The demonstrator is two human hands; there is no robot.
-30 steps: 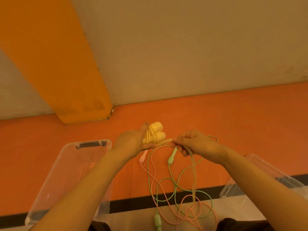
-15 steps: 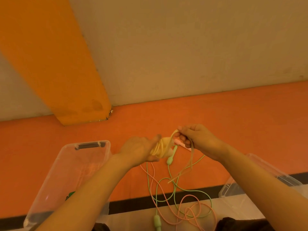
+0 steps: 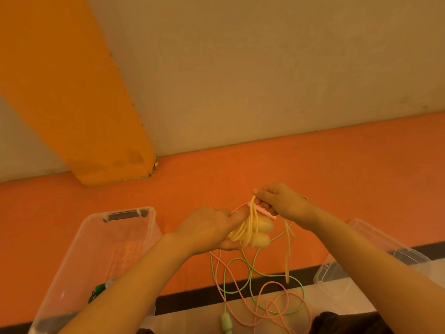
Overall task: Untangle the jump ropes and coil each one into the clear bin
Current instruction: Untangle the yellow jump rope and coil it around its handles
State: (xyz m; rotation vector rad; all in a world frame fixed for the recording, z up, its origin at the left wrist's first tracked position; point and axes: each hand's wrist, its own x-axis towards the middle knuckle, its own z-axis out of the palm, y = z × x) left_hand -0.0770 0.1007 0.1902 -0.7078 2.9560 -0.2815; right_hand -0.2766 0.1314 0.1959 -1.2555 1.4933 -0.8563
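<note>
Leftmost, a clear bin [image 3: 101,249] stands on the orange floor [image 3: 337,169], its dark handle slot at the far end; something green [image 3: 97,291] lies at its near end, partly hidden by the left forearm, too small to identify. That forearm rises from the lower left toward the centre of the view. The left hand [image 3: 209,229] is seen from the back, its fingers [image 3: 237,214] curled around a bundle of yellow jump rope [image 3: 250,229], the index finger reaching forward along the top of the coils and the thumb tucked under them. Two rounded yellow handles [image 3: 263,233] stick out of the bundle on the right side of the hand.

Just above and to the right, the right hand [image 3: 280,201] is held higher, wrist bent, its fingertips [image 3: 258,200] pinching several yellow strands where they rise from the bundle; a pink handle [image 3: 265,212] lies slanted against the underside of this hand. A free length of yellow rope [image 3: 287,251] hangs straight down below the right wrist.

Below both hands, a green jump rope [image 3: 237,261] and a pink jump rope [image 3: 272,302] trail down in loose, overlapping loops onto the pale strip of floor near the person, still intertwined. A green handle [image 3: 226,321] hangs at the bottom edge. The right forearm runs off to the lower right, crossing in front of a second clear bin [image 3: 375,242].
</note>
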